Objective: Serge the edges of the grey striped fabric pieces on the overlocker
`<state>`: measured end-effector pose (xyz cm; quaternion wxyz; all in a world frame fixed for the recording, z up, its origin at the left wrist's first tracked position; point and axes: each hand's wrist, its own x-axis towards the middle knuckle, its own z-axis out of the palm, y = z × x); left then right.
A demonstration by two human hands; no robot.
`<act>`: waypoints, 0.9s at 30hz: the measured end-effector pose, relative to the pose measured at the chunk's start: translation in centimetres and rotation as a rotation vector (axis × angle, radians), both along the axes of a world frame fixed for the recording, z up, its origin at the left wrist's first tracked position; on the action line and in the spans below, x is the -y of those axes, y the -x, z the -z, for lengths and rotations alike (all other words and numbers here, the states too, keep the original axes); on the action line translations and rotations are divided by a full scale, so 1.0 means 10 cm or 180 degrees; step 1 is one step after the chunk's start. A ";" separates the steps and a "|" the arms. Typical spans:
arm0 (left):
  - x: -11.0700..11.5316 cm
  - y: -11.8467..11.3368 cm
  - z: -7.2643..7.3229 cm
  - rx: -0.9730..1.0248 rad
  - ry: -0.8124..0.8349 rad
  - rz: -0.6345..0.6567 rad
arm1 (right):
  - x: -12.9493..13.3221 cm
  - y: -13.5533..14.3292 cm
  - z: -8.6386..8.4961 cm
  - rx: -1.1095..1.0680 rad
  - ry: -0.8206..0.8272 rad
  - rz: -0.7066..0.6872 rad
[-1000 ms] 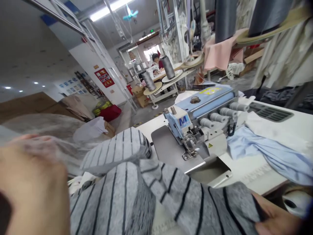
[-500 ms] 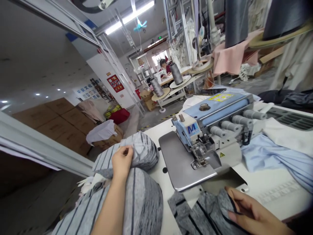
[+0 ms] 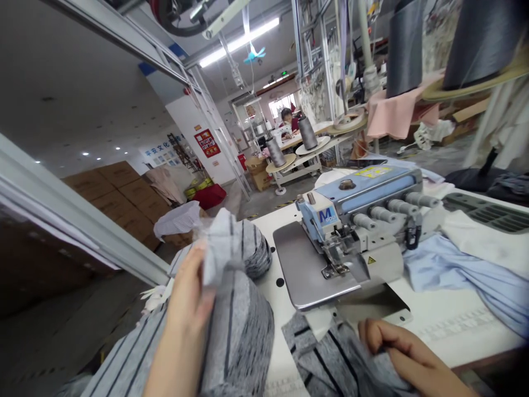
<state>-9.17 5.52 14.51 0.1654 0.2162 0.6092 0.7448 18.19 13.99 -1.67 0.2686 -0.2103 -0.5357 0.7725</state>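
Left hand (image 3: 188, 298): pinching striped cloth (image 3: 239, 331) at table (image 3: 454, 325) edge.
Right hand (image 3: 397, 347): fingers curled on cloth before sewing machine (image 3: 355, 226).

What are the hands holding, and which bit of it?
Left hand lifts a corner of the striped grey fabric; right hand pinches another striped piece's edge.

Free room and obstacles around the overlock machine.
The steel bed plate (image 3: 308, 275) lies bare, open from the near left; the overlock machine (image 3: 359, 220) blocks the far right, striped grey fabric (image 3: 239, 325) crowds the near left, light-blue cloth (image 3: 463, 275) covers the right tabletop (image 3: 446, 325).
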 end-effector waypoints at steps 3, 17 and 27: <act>0.08 -0.59 0.29 -0.0470 0.0513 0.0508 | 0.12 0.12 -0.28 -0.0392 0.0273 -0.0476; 0.50 -1.30 1.12 0.0649 0.0915 0.0868 | 0.33 0.08 -0.32 -0.0807 0.1162 -0.0652; 0.59 -1.39 0.99 0.1387 0.0416 0.0364 | 0.23 0.11 -0.51 -0.0458 0.0693 -0.0352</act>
